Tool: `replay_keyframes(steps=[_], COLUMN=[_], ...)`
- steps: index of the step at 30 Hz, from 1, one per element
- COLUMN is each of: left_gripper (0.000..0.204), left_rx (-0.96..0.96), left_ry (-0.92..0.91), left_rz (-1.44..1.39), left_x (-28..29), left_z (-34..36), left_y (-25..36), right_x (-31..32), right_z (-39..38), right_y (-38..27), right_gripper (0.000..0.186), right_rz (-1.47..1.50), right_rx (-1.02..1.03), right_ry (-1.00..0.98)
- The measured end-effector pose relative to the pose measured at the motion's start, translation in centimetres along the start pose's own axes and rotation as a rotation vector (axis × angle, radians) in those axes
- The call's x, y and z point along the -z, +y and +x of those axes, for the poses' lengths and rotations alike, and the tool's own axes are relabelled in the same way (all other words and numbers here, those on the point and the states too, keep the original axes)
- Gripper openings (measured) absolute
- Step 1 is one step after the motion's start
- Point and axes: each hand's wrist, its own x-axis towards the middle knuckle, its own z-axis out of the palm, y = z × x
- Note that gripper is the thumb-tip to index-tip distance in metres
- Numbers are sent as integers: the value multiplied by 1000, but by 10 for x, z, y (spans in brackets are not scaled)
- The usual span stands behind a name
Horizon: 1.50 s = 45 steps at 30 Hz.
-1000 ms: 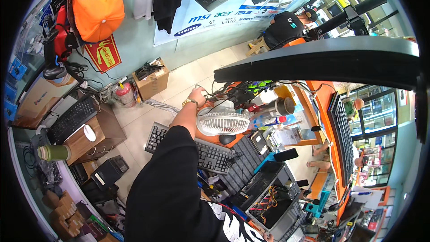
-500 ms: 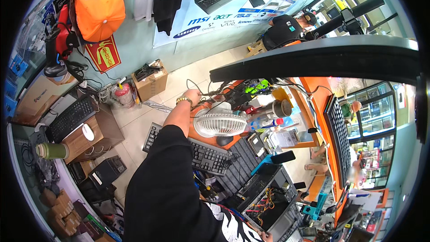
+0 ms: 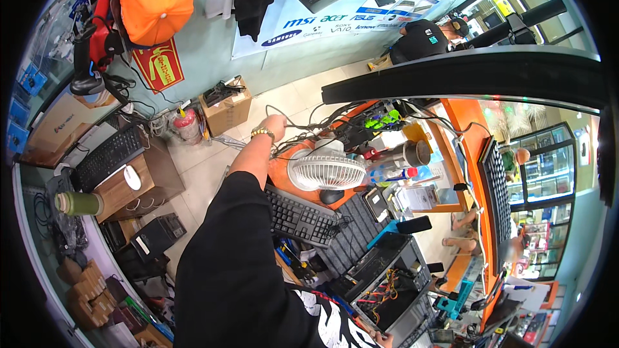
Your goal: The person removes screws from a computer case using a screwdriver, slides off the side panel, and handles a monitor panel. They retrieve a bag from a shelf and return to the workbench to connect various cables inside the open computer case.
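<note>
The left hand, at the end of a black-sleeved arm, closes on a tangle of dark cables at the far edge of the orange worktop, just beyond the white desk fan and black keyboard.

Left hand has travelled up and to the left, away from the white desk fan: a second ago it sat just above the fan's rim, half a second ago further off, now at the dark cables behind the fan, well clear of the grille. Arm more fully stretched out. Whether the fingers close on a cable cannot be told.
</note>
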Motion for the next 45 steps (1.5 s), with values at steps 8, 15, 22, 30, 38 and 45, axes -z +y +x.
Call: replay_keyframes(steps=[8,15,22,30,38,45], left_gripper=[56,25,27,29,20,17], left_rx=[122,182,159,230,-27,-117], left_ry=[242,125,-127,-128,167,71], left_rz=[82,99,32,98,-199,-262], left_x=[-1,5,-41,-29,12,11], left_z=[-5,7,25,31,35,38], left_y=[33,41,19,-13,-37,-67], right_x=[3,6,7,15,19,25], right_z=[-2,-9,0,12,17,22], right_y=[0,1,-13,-42,-65,-82], right_gripper=[67,66,66,65,64,63], right_rz=[-41,-70,-104,-177,-257,-325], right_rx=[-2,-13,9,23,27,26], right_ry=[-22,-45,-79,-119,-164,-200])
